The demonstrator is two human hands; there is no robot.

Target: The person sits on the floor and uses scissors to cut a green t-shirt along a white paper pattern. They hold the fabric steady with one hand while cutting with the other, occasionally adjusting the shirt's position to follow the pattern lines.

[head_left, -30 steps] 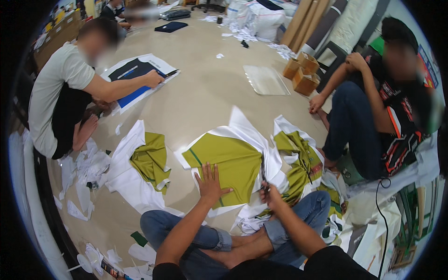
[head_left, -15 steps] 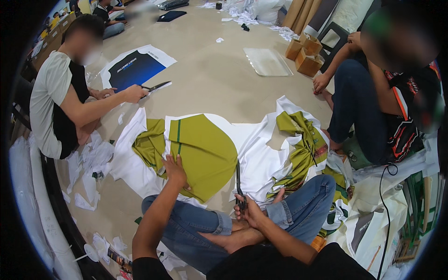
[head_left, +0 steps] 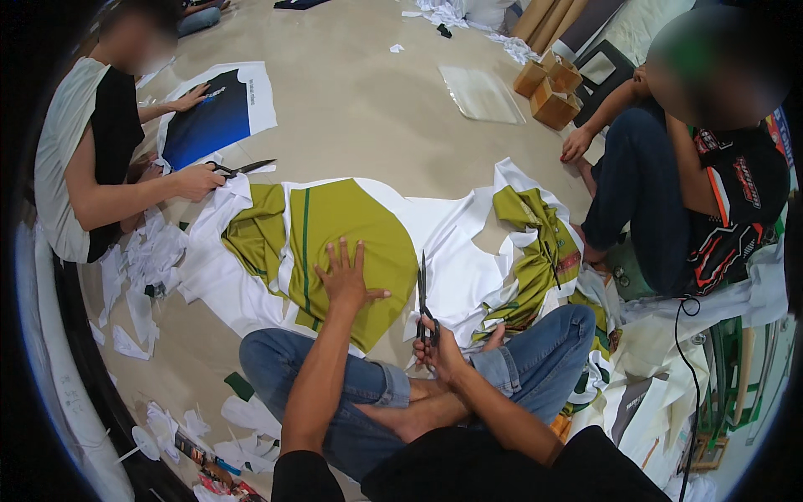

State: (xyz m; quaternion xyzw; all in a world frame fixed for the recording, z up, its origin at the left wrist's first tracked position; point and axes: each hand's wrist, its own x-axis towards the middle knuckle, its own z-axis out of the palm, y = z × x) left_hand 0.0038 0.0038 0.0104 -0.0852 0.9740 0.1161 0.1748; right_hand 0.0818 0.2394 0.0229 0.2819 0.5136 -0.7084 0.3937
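Note:
An olive-green fabric panel (head_left: 368, 243) with a dark green stripe and white margins lies on the floor before my crossed legs. Flat on it, fingers spread, rests my left hand (head_left: 347, 280). My right hand (head_left: 437, 345) is closed round the handles of black scissors (head_left: 422, 284), whose blades point away from me along the panel's right edge. White cloth (head_left: 452, 251) spreads to the right of the blades. Further right lies a crumpled heap of olive and white fabric (head_left: 539, 243).
At left a person holds other scissors (head_left: 242, 167) beside a blue-black printed sheet (head_left: 217, 117). Another person sits at right with knees drawn up. Cardboard boxes (head_left: 554, 105), a clear plastic sheet (head_left: 481, 94), white scraps (head_left: 138, 268) and a black cable (head_left: 696, 376) lie around.
My left hand has moved right and farther onto the olive panel, fingers now spread. The scissors have shifted slightly away from me. The person at left now has a hand on the printed sheet.

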